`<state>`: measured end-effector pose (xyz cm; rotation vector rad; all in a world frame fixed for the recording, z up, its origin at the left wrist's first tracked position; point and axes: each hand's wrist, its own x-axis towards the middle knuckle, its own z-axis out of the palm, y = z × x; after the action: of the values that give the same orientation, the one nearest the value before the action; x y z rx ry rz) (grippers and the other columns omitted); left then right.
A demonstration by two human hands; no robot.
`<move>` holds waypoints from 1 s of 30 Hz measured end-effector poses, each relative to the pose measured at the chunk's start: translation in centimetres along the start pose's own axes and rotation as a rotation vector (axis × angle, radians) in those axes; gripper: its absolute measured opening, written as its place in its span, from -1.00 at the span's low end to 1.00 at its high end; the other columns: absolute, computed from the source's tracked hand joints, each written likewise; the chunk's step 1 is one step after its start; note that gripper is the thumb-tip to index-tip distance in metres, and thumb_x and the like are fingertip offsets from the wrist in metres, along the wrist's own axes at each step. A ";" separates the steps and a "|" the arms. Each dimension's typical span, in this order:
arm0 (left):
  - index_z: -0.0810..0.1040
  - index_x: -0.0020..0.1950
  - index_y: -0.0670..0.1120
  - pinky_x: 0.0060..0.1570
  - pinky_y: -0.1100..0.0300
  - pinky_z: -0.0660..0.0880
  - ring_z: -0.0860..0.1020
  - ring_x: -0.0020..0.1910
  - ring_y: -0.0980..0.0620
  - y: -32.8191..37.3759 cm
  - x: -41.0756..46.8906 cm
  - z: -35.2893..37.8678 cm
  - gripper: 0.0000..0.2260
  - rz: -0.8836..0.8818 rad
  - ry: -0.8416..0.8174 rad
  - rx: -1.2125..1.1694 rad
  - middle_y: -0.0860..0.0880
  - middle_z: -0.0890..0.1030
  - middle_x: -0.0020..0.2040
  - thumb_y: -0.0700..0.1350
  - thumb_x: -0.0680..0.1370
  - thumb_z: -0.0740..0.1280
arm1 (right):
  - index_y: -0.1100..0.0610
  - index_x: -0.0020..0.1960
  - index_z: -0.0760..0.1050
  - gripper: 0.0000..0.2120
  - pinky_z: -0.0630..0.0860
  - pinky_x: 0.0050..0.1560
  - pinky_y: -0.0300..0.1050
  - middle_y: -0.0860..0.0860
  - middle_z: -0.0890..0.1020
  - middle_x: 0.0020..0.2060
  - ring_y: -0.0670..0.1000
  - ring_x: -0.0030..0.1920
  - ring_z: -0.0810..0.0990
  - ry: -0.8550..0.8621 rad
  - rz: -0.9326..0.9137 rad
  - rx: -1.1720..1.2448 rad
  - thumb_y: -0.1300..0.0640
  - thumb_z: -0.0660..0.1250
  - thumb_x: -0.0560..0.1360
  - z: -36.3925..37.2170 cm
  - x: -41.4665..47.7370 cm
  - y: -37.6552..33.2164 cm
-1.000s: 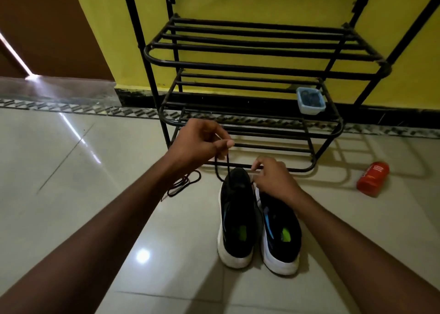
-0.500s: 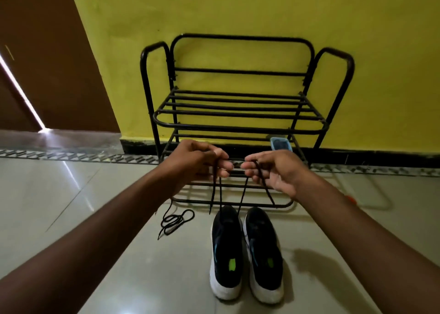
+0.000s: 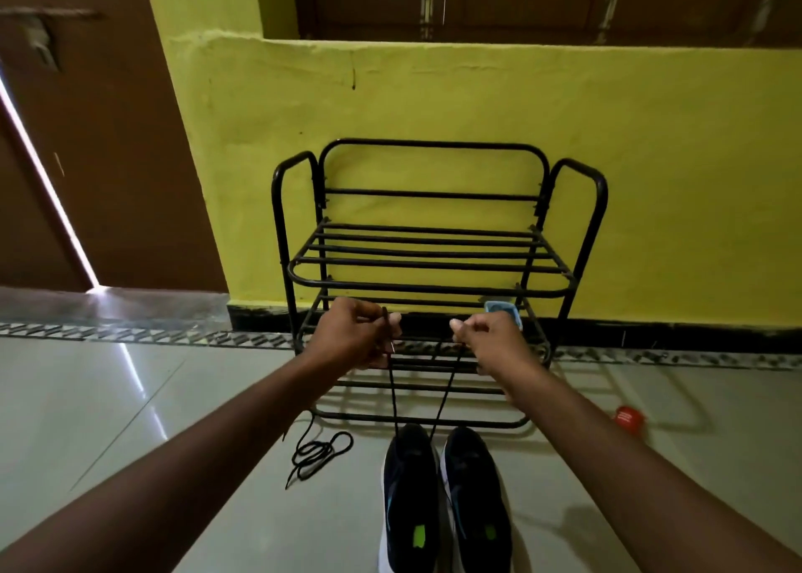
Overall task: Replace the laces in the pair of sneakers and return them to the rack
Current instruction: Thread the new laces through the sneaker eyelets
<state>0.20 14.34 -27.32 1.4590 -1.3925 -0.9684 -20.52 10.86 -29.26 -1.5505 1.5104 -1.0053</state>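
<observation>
Two black sneakers with white soles stand side by side on the floor, the left sneaker (image 3: 410,494) and the right sneaker (image 3: 475,498), toes toward the rack. A black lace (image 3: 392,392) runs up from the left sneaker's toe end in two taut strands. My left hand (image 3: 351,338) pinches one strand and my right hand (image 3: 488,338) pinches the other, both raised in front of the black metal shoe rack (image 3: 434,264). A second black lace (image 3: 319,451) lies coiled on the tiles left of the sneakers.
The rack stands against a yellow wall. A small blue container (image 3: 503,310) sits on its lower shelf behind my right hand. A red bottle (image 3: 629,418) lies on the floor at right. A brown door (image 3: 87,160) is at left.
Both hands have risen and spread apart, pulling the two lace strands up and taut from the left sneaker. The view has tilted upward.
</observation>
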 end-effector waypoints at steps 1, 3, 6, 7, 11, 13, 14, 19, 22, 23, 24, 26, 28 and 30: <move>0.68 -0.03 -0.12 -0.37 0.23 0.49 0.62 -0.27 0.07 0.0 0.2 0.0 -0.80 0.024 0.026 0.067 -0.07 0.69 -0.14 -0.01 0.61 0.37 | 0.17 -0.15 0.59 -0.70 0.47 -0.22 0.01 0.17 0.62 -0.15 0.18 -0.12 0.56 -0.017 0.027 0.027 0.01 0.28 0.65 0.0 0.1 -0.2; 0.68 -0.04 -0.08 -0.33 0.25 0.43 0.56 -0.23 0.09 0.2 0.4 -0.2 -0.78 0.041 0.063 0.101 -0.05 0.69 -0.08 0.01 0.64 0.32 | 0.21 -0.09 0.55 -0.71 0.37 -0.39 -0.11 0.12 0.58 -0.21 0.04 -0.29 0.46 -0.062 0.088 0.212 0.03 0.24 0.67 -0.1 0.1 -0.5; 0.66 0.03 -0.07 -0.26 0.23 0.44 0.58 -0.11 0.02 0.5 0.4 -0.3 -0.75 -0.006 0.032 -0.010 -0.05 0.67 0.00 0.02 0.67 0.25 | 0.29 -0.05 0.52 -0.77 0.25 -0.53 -0.22 0.10 0.59 -0.26 -0.05 -0.46 0.32 -0.043 0.069 0.415 0.14 0.25 0.67 -0.4 0.0 -0.6; 0.67 0.03 -0.05 -0.21 0.22 0.44 0.58 -0.04 0.03 0.6 0.5 -0.4 -0.75 0.006 0.039 -0.004 -0.04 0.67 0.04 0.04 0.67 0.24 | 0.30 -0.03 0.52 -0.79 0.24 -0.54 -0.23 0.10 0.60 -0.27 -0.05 -0.48 0.30 -0.012 0.032 0.400 0.17 0.24 0.67 -0.4 0.1 -0.7; 0.67 0.07 -0.05 -0.21 0.24 0.41 0.56 -0.04 0.08 1.2 0.4 -0.4 -0.77 0.062 0.035 -0.063 0.02 0.70 0.05 0.00 0.68 0.24 | 0.27 0.00 0.55 -0.78 0.22 -0.55 -0.25 0.09 0.67 -0.31 -0.07 -0.56 0.25 0.083 -0.131 0.347 0.18 0.19 0.69 -0.4 0.1 -1.8; 0.66 0.10 -0.09 -0.34 0.27 0.38 0.53 -0.20 0.06 1.4 0.3 -0.2 -0.78 0.098 0.028 -0.138 -0.06 0.72 -0.03 -0.05 0.68 0.24 | 0.27 -0.04 0.55 -0.74 0.25 -0.56 -0.28 0.11 0.70 -0.30 -0.09 -0.59 0.27 0.080 -0.201 0.310 0.17 0.17 0.69 -0.2 -0.1 -2.4; 0.65 0.11 -0.10 -0.36 0.30 0.38 0.54 -0.24 0.09 1.6 0.2 -0.1 -0.78 0.122 0.033 -0.148 -0.09 0.72 -0.05 -0.06 0.68 0.24 | 0.27 -0.05 0.55 -0.73 0.26 -0.56 -0.28 0.11 0.71 -0.30 -0.10 -0.60 0.28 0.072 -0.229 0.300 0.16 0.17 0.69 -0.1 -0.1 -2.6; 0.64 0.15 -0.11 -0.38 0.36 0.40 0.57 -0.33 0.29 2.6 0.5 0.5 -0.82 0.208 0.048 -0.120 -0.07 0.73 -0.10 -0.10 0.66 0.27 | 0.24 -0.02 0.53 -0.79 0.34 -0.50 -0.22 0.11 0.72 -0.27 -0.08 -0.57 0.35 0.053 -0.278 0.279 0.16 0.19 0.68 0.4 0.1 -3.5; 0.67 0.13 -0.10 -0.23 0.30 0.44 0.60 -0.22 0.30 2.9 1.0 0.6 -0.80 0.233 0.053 -0.122 -0.01 0.73 -0.06 -0.07 0.66 0.29 | 0.23 -0.02 0.51 -0.79 0.37 -0.48 -0.16 0.10 0.72 -0.28 -0.04 -0.56 0.36 0.060 -0.305 0.294 0.15 0.19 0.69 0.7 0.2 -3.9; 0.68 0.13 -0.08 -0.22 0.30 0.44 0.59 -0.23 0.30 2.9 1.1 0.6 -0.81 0.237 0.058 -0.126 0.00 0.73 -0.05 -0.07 0.65 0.30 | 0.23 -0.03 0.51 -0.78 0.40 -0.47 -0.13 0.08 0.72 -0.28 -0.03 -0.56 0.38 0.069 -0.321 0.286 0.13 0.18 0.69 0.8 0.2 -3.9; 0.68 0.13 -0.07 -0.26 0.32 0.43 0.57 -0.27 0.29 3.0 1.1 0.7 -0.82 0.246 0.064 -0.132 0.01 0.72 -0.04 -0.07 0.64 0.32 | 0.22 -0.06 0.51 -0.77 0.43 -0.46 -0.11 0.07 0.72 -0.27 -0.03 -0.55 0.40 0.082 -0.343 0.273 0.12 0.19 0.69 0.9 0.3 -4.0; 0.68 0.13 -0.07 -0.34 0.34 0.42 0.53 -0.31 0.24 3.1 1.1 0.8 -0.84 0.264 0.080 -0.162 -0.03 0.71 -0.06 -0.09 0.63 0.34 | 0.17 -0.12 0.53 -0.76 0.45 -0.42 -0.09 0.05 0.70 -0.25 -0.06 -0.53 0.44 0.118 -0.385 0.253 0.11 0.22 0.67 1.2 0.4 -3.9; 0.67 0.14 -0.11 -0.40 0.36 0.41 0.54 -0.34 0.25 3.4 1.1 1.0 -0.84 0.294 0.090 -0.178 -0.07 0.71 -0.08 -0.12 0.63 0.34 | 0.12 -0.14 0.56 -0.77 0.44 -0.39 -0.09 0.04 0.67 -0.27 -0.08 -0.50 0.45 0.161 -0.406 0.251 0.09 0.27 0.65 1.3 0.5 -3.8; 0.67 0.14 -0.15 -0.43 0.39 0.41 0.56 -0.35 0.28 3.7 1.0 1.2 -0.83 0.318 0.097 -0.163 -0.10 0.72 -0.08 -0.13 0.64 0.33 | 0.11 -0.11 0.61 -0.81 0.44 -0.39 -0.11 0.04 0.62 -0.32 -0.09 -0.48 0.46 0.193 -0.412 0.255 0.09 0.31 0.63 1.3 0.5 -3.8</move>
<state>-2.07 13.29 -24.13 1.1084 -1.3883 -0.7775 -17.71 10.43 -26.37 -1.6471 1.1464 -1.5558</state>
